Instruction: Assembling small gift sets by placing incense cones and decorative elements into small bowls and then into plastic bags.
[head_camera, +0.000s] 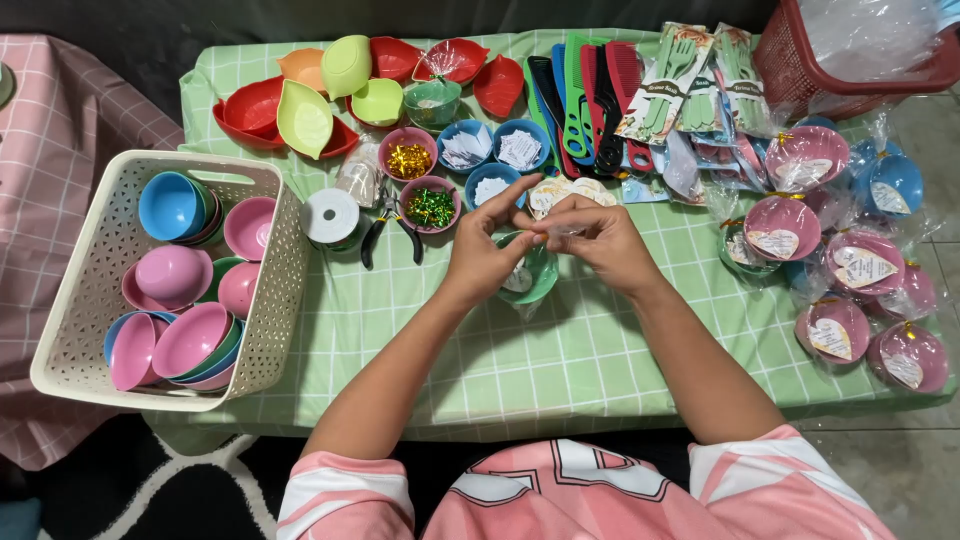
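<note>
Left hand: the left hand (484, 262) is closed around the rim of a green bowl (537, 275) in clear wrap, steadying it at the middle of the table.
Right hand: the right hand (598, 240) pinches the gathered top of the clear wrap (560, 228) between thumb and fingertips, just above the bowl.
Bowl's place: on the green checked tablecloth (560, 370), just in front of the row of small bowls.
Risk, wrap: the pinched film looks thin and slippery; a loosened pinch would likely let the gather spring open.
Risk, bowl: the bowl sits tilted under the hands; a hard pull upward could tip it and spill the paper piece inside.
Risk, neighbours: the pliers (392, 228) and the bowl of green twist ties (430, 207) lie close to the left wrist, so a sideways sweep could knock them.
Finished packages: pink and blue wrapped bowls (782, 226) cluster at the right, each in clear film tied at the top, with a pale heart-shaped label on its face.
Cutlery packs: green fork-and-spoon packs (672, 80) in flat clear sleeves with printed card lie at the far right.
Loose labels: white paper tags (519, 148) fill blue bowls at the far centre.
Stock: a cream basket (270, 300) at the left holds unwrapped pink, blue and green bowls.
</note>
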